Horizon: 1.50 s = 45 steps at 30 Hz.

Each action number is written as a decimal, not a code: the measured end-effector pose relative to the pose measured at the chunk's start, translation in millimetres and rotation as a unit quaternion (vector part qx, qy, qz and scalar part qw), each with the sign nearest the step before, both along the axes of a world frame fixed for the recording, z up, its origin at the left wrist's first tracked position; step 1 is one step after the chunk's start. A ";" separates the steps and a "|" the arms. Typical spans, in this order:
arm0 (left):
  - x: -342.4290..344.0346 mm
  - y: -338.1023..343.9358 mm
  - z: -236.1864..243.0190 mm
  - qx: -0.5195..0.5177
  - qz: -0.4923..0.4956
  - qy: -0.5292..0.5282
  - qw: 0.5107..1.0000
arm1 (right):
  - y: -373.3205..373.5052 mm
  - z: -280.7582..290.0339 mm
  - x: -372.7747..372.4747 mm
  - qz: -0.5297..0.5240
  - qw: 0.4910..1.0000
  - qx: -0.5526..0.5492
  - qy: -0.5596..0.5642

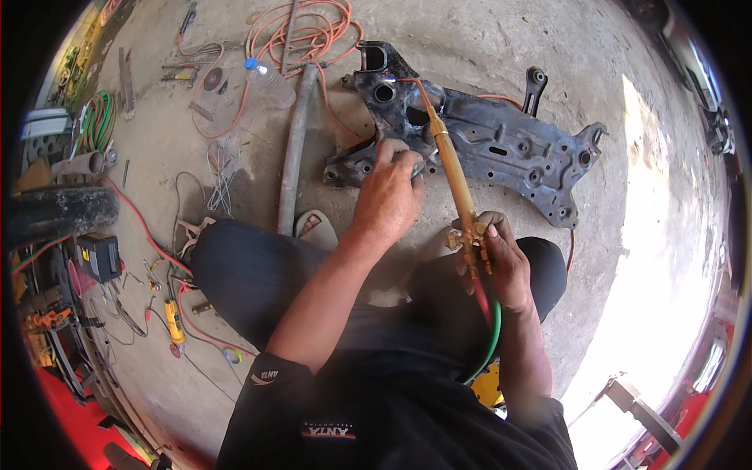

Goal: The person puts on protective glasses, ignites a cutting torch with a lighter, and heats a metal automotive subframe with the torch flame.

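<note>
My right hand (501,258) is closed round the valve end of a brass gas torch (454,172), with red and green hoses (493,329) running down from it. The torch's bent tip points left at the upper left end of a dark steel car subframe (525,164), beside a round hole, with a small bright spot at the tip. My left hand (388,196) is at the subframe's lower left part, fingers curled on something partly hidden behind them. The subframe lies on the concrete between and beyond my bent knees.
A grey pipe (294,157) lies left of the subframe, near a plastic bottle (270,82) and coiled orange hose (329,19). At left are a yellow angle grinder (174,321), a black-and-yellow box (99,257), wires (219,180), tools and a black cylindrical object (66,211). Sunlight falls at right.
</note>
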<state>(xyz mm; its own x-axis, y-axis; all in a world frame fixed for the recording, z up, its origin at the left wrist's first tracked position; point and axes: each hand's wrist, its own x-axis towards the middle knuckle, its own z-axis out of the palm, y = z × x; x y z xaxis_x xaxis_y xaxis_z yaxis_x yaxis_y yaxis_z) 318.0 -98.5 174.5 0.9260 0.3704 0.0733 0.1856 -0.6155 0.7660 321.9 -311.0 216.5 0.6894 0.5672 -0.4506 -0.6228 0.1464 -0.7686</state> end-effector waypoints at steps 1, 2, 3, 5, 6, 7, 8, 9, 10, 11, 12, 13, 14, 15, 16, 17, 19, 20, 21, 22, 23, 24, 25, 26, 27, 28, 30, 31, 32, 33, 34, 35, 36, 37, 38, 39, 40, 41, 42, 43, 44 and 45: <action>-3.6 -1.0 2.7 -0.012 -0.039 0.004 0.999 | 1.2 1.2 -0.5 0.003 1.000 0.003 -0.001; -6.6 -1.9 6.0 -0.028 -0.082 0.014 0.996 | 2.8 3.0 -0.7 0.006 1.000 -0.010 -0.002; -9.2 -2.6 9.7 -0.028 -0.085 0.006 0.996 | 4.8 5.3 -1.5 0.005 1.000 -0.029 0.001; -12.9 0.2 21.9 -0.043 -0.098 -0.003 0.994 | 10.1 10.4 -3.5 0.007 0.999 -0.045 -0.013; -12.8 3.4 30.3 -0.063 -0.117 0.010 0.991 | 12.6 13.2 -4.7 0.007 0.997 -0.071 -0.018; -11.6 10.3 40.5 -0.061 -0.112 -0.012 0.992 | 14.3 16.0 -4.1 0.021 0.998 -0.064 -0.011; -10.1 21.5 52.8 -0.034 -0.144 0.006 0.989 | 16.1 18.5 -4.8 0.020 0.998 -0.051 -0.018; -6.7 35.5 67.0 -0.005 -0.178 0.024 0.984 | 17.2 20.7 -5.0 0.014 0.999 -0.033 -0.019; -1.6 56.0 82.6 0.020 -0.197 0.006 0.980 | 18.1 22.7 -5.4 0.007 1.000 -0.016 -0.017; 7.6 78.3 96.6 0.020 -0.200 0.000 0.980 | 19.1 23.7 -5.3 0.001 1.000 -0.015 -0.016; 15.1 98.0 110.0 0.068 -0.178 0.001 0.982 | 19.5 24.5 -4.5 -0.002 1.000 -0.003 -0.012; 20.1 111.3 119.9 0.106 -0.183 0.008 0.977 | 20.3 24.6 -3.1 -0.003 1.000 0.013 -0.012; 24.8 117.1 125.0 0.148 -0.178 -0.004 0.973 | 21.3 24.1 -1.2 -0.008 1.000 0.007 -0.009; 29.2 115.0 123.2 0.151 -0.223 -0.003 0.963 | 22.1 23.4 2.9 0.001 1.000 -0.001 -0.014; 31.2 110.1 117.9 0.155 -0.255 -0.018 0.954 | 22.7 22.9 7.3 0.014 1.000 -0.012 -0.019; 31.1 96.3 107.7 0.127 -0.272 0.015 0.954 | 23.6 22.7 11.0 0.019 0.999 -0.018 -0.019; 27.7 65.6 79.3 0.121 -0.306 0.061 0.942 | 26.7 22.6 19.0 0.034 0.999 -0.011 -0.013; 25.4 53.7 63.0 0.136 -0.328 0.073 0.932 | 28.7 22.4 23.5 0.038 0.999 -0.035 -0.007; 24.6 44.2 47.7 0.157 -0.344 0.045 0.925 | 30.0 23.2 25.0 0.031 0.998 -0.060 0.000; 27.0 37.7 34.4 0.139 -0.364 0.064 0.919 | 30.8 24.6 25.4 0.026 0.997 -0.078 0.005; 30.3 36.2 23.5 0.143 -0.364 0.069 0.918 | 33.4 23.0 27.9 0.032 0.997 -0.069 0.008; 34.8 36.5 15.3 0.134 -0.372 0.059 0.916 | 35.5 21.9 29.6 0.036 0.997 -0.071 0.007; 40.7 36.7 8.5 0.141 -0.365 0.052 0.919 | 37.2 20.7 29.9 0.037 0.996 -0.079 -0.002; 47.0 37.9 4.3 0.105 -0.368 0.047 0.923 | 38.8 19.5 30.1 0.035 0.995 -0.088 -0.008; 52.2 39.2 1.8 0.069 -0.380 0.055 0.921 | 40.0 17.8 30.9 0.025 0.996 -0.090 0.001; 56.9 40.5 -0.3 0.069 -0.379 0.042 0.922 | 41.1 16.1 31.9 0.019 0.996 -0.091 0.002; 62.6 40.6 -2.4 0.065 -0.409 0.054 0.909 | 41.6 14.5 30.5 0.000 0.997 -0.073 0.015; 63.6 40.1 -3.5 0.070 -0.401 0.049 0.912 | 42.0 13.5 29.4 -0.003 0.997 -0.075 0.017; 63.8 39.4 -4.6 0.062 -0.405 0.061 0.910 | 42.2 13.0 28.1 -0.007 0.997 -0.076 0.016; 63.4 38.7 -5.7 0.052 -0.409 0.072 0.908 | 41.8 12.8 27.6 -0.009 0.997 -0.076 0.014; 62.7 38.2 -6.3 0.055 -0.409 0.073 0.908 | 41.2 13.0 27.1 -0.010 0.997 -0.076 0.014; 61.9 37.8 -6.7 0.054 -0.412 0.085 0.906 | 40.2 13.8 26.7 -0.003 0.996 -0.083 0.014; 61.4 37.7 -6.6 0.050 -0.413 0.085 0.905 | 39.3 14.3 26.1 0.004 0.996 -0.089 0.014; 60.5 37.0 -5.6 0.056 -0.417 0.099 0.902 | 39.1 13.7 25.4 0.002 0.996 -0.088 0.014; 60.1 36.3 -4.3 0.052 -0.411 0.096 0.905 | 38.8 12.9 24.8 -0.001 0.996 -0.089 0.009; 60.1 35.6 -2.9 0.042 -0.413 0.093 0.905 | 38.2 12.2 24.0 -0.004 0.996 -0.090 0.003; 59.8 34.4 -1.5 0.051 -0.404 0.092 0.908 | 37.8 11.1 22.9 -0.004 0.996 -0.088 0.001; 60.0 33.3 -0.3 0.043 -0.403 0.090 0.910 | 37.2 9.9 21.9 -0.013 0.995 -0.102 0.004; 59.9 31.8 0.6 0.034 -0.406 0.093 0.909 | 36.3 8.8 21.1 -0.022 0.993 -0.115 0.002; 59.3 30.1 1.3 0.038 -0.400 0.085 0.912 | 35.1 8.0 20.5 -0.020 0.993 -0.112 0.004; 58.8 28.6 1.7 0.048 -0.391 0.086 0.915 | 34.0 7.2 20.1 -0.015 0.995 -0.104 0.002; 57.9 27.1 1.8 0.057 -0.383 0.087 0.918 | 33.2 6.8 19.6 -0.013 0.996 -0.087 -0.004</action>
